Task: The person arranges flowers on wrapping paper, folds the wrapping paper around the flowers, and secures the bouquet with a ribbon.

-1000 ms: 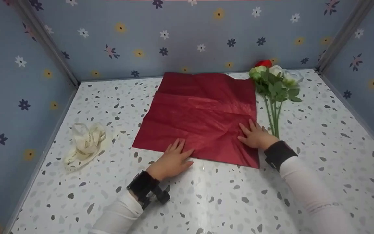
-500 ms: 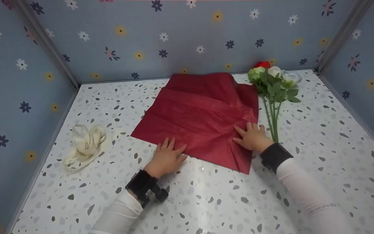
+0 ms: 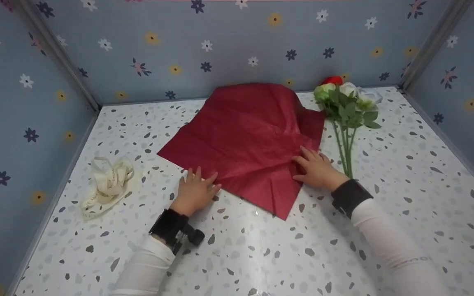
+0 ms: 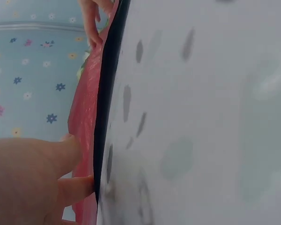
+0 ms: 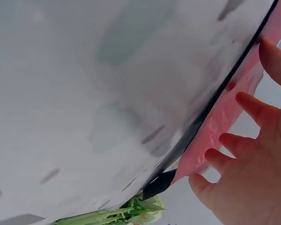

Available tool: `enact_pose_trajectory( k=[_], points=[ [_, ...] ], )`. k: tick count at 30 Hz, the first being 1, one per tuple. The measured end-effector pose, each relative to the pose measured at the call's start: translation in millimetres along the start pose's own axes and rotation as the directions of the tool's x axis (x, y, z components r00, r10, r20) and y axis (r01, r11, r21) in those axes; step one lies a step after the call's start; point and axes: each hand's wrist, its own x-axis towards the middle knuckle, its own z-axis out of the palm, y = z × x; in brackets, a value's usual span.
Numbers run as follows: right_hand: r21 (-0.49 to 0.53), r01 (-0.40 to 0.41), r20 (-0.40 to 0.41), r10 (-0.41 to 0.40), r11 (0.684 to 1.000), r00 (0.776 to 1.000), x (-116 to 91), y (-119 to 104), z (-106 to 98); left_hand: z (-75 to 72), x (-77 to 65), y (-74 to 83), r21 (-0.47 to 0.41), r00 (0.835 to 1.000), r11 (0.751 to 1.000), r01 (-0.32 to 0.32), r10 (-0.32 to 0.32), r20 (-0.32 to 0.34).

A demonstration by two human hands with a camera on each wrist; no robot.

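A crinkled red sheet of wrapping paper (image 3: 245, 135) lies turned at an angle in the head view, one corner pointing toward me and its back part bulging up by the wall. Spread fingers of my left hand (image 3: 194, 191) touch its front left edge. On its right edge rest the fingers of my right hand (image 3: 317, 169), slightly bent and apart. Both wrist views show the sheet's red face (image 4: 86, 98) with a dark border along the rim. The right wrist view has the fingers (image 5: 243, 145) fanned over the red paper (image 5: 215, 126).
Artificial flowers (image 3: 346, 107) with green stems lie right of the paper, close to its edge and the right hand. A loose heap of cream ribbon (image 3: 111, 181) lies at the left on the speckled table (image 3: 237, 263). Flower-patterned walls (image 3: 245, 45) stand around the table.
The paper has turned clockwise, its near right corner swinging leftward and its left corner moving back. My left hand has moved left and slightly forward, while the right has shifted slightly left.
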Motion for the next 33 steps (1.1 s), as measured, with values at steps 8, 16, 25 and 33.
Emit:
enact_pose_trajectory(
  k=[8,16,25,33],
  points=[
    [0.004,0.002,0.102,-0.002,1.000,0.995,-0.7,-4.9,0.4,-2.7,1.9,-8.1,-0.054,0.999,0.999,-0.007,0.004,-0.041],
    [-0.037,-0.007,0.085,0.010,0.999,0.996,-2.8,-9.3,1.4,3.2,5.8,11.1,-0.027,0.995,0.998,-0.059,0.056,-0.083],
    [-0.163,-0.016,0.014,0.019,0.986,1.000,-8.8,-20.7,7.6,9.3,6.4,21.1,-0.034,0.997,0.997,-0.071,0.070,-0.033],
    [-0.100,0.038,-0.048,-0.043,0.994,0.998,-1.7,-21.7,10.4,7.5,5.4,24.6,-0.043,0.997,0.997,-0.070,0.069,-0.031]
  ],
)
